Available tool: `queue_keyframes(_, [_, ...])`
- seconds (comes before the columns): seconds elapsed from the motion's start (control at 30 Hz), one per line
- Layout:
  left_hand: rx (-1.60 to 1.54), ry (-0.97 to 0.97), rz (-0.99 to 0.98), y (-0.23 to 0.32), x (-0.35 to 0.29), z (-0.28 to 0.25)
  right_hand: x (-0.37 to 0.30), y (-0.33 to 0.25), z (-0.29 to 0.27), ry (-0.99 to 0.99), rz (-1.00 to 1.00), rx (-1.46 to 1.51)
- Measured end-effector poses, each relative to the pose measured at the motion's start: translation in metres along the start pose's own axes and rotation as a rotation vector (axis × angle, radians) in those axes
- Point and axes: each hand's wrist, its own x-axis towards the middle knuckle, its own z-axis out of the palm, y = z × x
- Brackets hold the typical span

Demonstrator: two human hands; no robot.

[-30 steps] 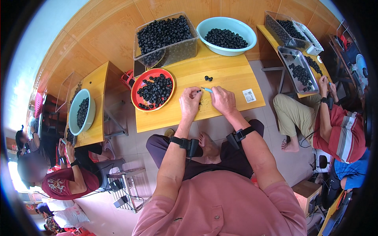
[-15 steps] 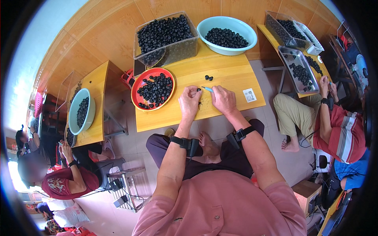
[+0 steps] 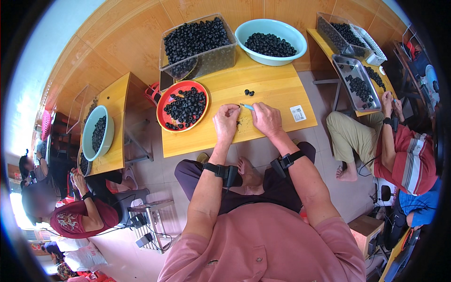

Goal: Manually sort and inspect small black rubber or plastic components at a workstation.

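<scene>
My left hand point(image 3: 225, 123) is closed in a pinch over the yellow table point(image 3: 277, 91), holding a small black round part that its fingertips mostly cover. Close to its right, my right hand point(image 3: 267, 120) grips a small knife with a light blue handle point(image 3: 248, 107), its short blade pointing left toward the pinched part. Tiny dark scraps point(image 3: 239, 123) lie on the wood between my hands. Just beyond them sits a little group of loose black parts point(image 3: 249, 92). A red plate with a yellow rim point(image 3: 164, 123), holding many black ring-shaped parts, is left of my left hand.
Along the far edge stand a clear bin point(image 3: 221, 60) heaped with black parts and a pale blue basin point(image 3: 243, 35). A white label point(image 3: 297, 113) lies at the table's right. People work at side tables left and right; a metal stool point(image 3: 152, 221) stands lower left.
My left fingertips have shifted slightly and now cover more of the black part. The knife and right hand have hardly moved.
</scene>
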Motion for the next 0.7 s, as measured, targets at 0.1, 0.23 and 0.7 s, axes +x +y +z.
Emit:
queue_keyframes(0.1, [-0.084, 0.014, -0.001, 0.0021, 0.0005, 0.0019, 0.0005, -0.0001, 0.0008, 0.010, -0.003, 0.004])
queue_keyframes(0.23, [-0.116, 0.016, 0.033, 0.0000, 0.0019, 0.0023, 0.0004, -0.0013, -0.0003, -0.012, -0.027, 0.013])
queue_keyframes(0.7, [-0.053, -0.010, 0.034, -0.0026, 0.0023, 0.0021, -0.0006, -0.0025, -0.0015, -0.052, -0.065, 0.007])
